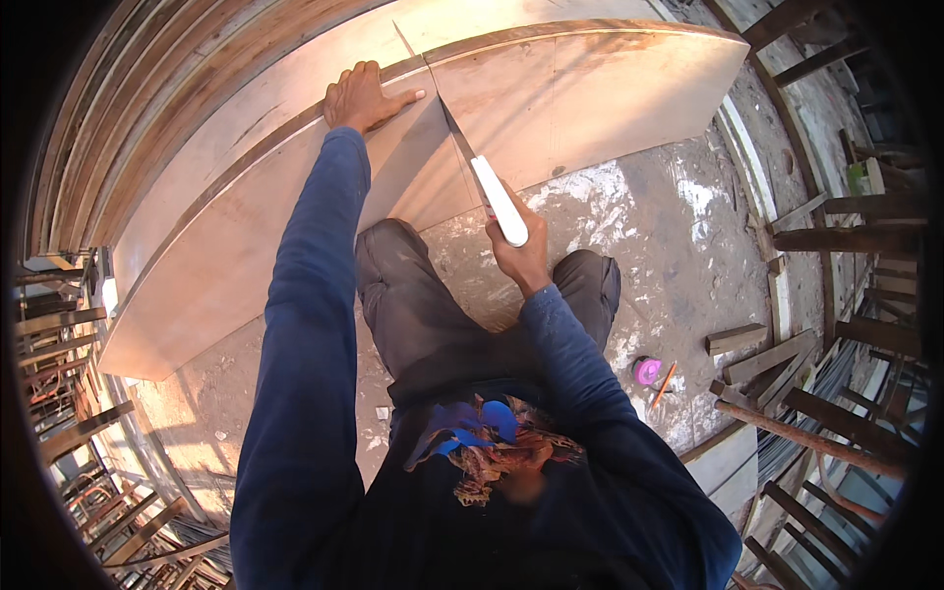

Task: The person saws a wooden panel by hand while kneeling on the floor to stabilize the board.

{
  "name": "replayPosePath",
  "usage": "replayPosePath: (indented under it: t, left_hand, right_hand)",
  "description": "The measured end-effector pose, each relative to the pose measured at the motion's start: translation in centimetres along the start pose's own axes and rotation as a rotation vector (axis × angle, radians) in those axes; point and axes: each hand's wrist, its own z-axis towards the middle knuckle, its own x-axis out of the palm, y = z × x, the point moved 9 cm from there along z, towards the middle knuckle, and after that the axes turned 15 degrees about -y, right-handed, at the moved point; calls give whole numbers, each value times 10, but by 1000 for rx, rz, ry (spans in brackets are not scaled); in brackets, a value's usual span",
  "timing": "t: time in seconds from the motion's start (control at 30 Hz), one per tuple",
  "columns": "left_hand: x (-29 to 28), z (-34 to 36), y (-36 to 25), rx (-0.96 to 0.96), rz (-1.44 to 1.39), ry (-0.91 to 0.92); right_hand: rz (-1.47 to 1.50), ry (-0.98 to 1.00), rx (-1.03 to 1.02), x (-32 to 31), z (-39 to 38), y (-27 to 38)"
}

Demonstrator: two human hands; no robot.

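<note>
A long wooden panel (610, 98) with a curved edge stretches across in front of my knees. My left hand (362, 100) rests over its curved edge, fingers bent over the far side and thumb stretched toward the saw. My right hand (521, 246) is closed round the white handle of a handsaw (500, 202). The saw's blade slants up and away, crossing the panel's edge just right of my left thumb. A thin line runs down the panel's face near the blade. The right fingers are partly hidden behind the handle.
Beyond the panel lies another pale sheet (285, 74), with stacked curved boards (108, 128) at the far left. A pink tape measure (647, 371) and an orange pencil (664, 385) lie on the stained floor. Wood offcuts (736, 338) and timber racks (865, 423) stand at the right.
</note>
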Motion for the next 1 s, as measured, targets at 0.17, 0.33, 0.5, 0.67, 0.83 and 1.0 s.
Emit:
replayPosePath:
  t: [0.17,0.33,0.5,0.67,0.83,1.0]
  left_hand:
    - [10,13,9,-14,50,-9]
    - [5,8,3,12,42,-19]
    - [2,-3,0,8,19,-3]
    - [8,11,8,-7,24,-31]
    - [-3,5,-2,31,39,-68]
    - [-3,2,0,19,30,1]
  right_hand:
    - [-205,137,153,-126,-121,78]
    - [-69,140,299,-60,-53,54]
    - [-9,47,107,-24,-30,-5]
    - [-103,70,87,-136,-123,71]
    - [-22,94,114,-45,-31,55]
    - [-69,26,119,-28,-32,-14]
